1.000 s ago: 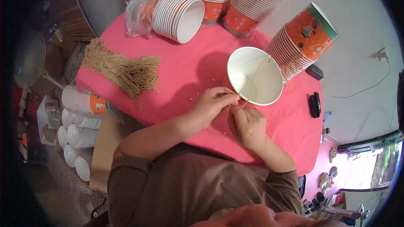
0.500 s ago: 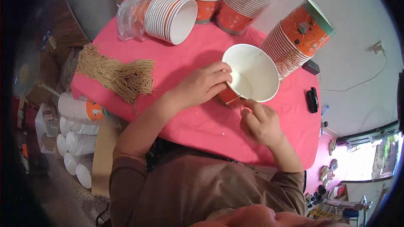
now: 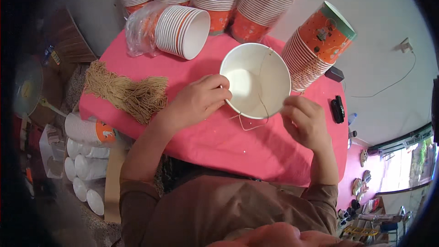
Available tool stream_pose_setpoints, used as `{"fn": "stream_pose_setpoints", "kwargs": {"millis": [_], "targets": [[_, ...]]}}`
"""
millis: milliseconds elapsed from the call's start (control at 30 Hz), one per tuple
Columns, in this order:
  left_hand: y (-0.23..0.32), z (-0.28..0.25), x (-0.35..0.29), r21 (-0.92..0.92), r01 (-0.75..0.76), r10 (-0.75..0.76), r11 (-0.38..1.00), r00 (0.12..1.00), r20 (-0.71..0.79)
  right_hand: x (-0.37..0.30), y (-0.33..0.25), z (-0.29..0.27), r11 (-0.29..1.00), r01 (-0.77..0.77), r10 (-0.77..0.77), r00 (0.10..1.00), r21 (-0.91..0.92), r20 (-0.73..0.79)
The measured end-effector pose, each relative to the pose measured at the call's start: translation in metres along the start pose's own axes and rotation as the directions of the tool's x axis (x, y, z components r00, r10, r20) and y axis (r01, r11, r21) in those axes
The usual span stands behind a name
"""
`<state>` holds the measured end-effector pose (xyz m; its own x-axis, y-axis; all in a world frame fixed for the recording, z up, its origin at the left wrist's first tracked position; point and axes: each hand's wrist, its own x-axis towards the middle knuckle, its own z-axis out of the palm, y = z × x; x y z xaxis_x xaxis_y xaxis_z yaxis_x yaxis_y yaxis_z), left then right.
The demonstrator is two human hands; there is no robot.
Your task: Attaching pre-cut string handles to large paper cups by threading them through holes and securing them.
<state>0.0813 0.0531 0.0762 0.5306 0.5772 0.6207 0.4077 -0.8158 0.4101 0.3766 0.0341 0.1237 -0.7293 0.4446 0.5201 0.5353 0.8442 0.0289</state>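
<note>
A large white-lined paper bucket [image 3: 241, 75] stands mouth up near the table's middle. My left hand [image 3: 201, 98] is closed on its left rim, fingertips over the edge. At the right rim, my right hand [image 3: 304, 121] has bent fingers meeting the edge; its thumb side is partly hidden. A thin brown cord [image 3: 260, 71] runs from a hole near the far rim down across the inside, and a cord end hangs over the near rim. Another bit of cord forms a loose loop outside the near wall. A bundle of tan cords [image 3: 125, 89] lies to the left.
Tall bucket stacks [image 3: 217, 0] line the back of the pink-covered table [image 3: 219, 155]. One wrapped stack [image 3: 183, 32] lies on its side. Another stack [image 3: 315, 48] leans at right, near a black stapler-like object [image 3: 337, 110]. More wrapped stacks [image 3: 89, 167] sit in a floor box at left.
The bucket has shifted left and slightly away, with my left hand on it. My right hand has moved from the cord at the near rim to the right rim. The cord inside shows more plainly.
</note>
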Motion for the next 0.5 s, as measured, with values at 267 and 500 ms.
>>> {"fn": "stream_pose_setpoints", "kwargs": {"millis": [267, 500], "targets": [[0.019, -0.008, 0.0, 0.159, -0.053, 0.044, 0.986, 0.997, 0.059, 0.033, 0.017, 0.019, 0.999, -0.034, 0.045, 0.953, -0.042, 0.301], [0.01, -0.016, -0.015, -0.02, 0.024, -0.024, 0.999, 0.999, 0.035, 0.026, 0.014, -0.006, 0.994, -0.067, 0.054, 0.989, 0.086, 0.141]]}}
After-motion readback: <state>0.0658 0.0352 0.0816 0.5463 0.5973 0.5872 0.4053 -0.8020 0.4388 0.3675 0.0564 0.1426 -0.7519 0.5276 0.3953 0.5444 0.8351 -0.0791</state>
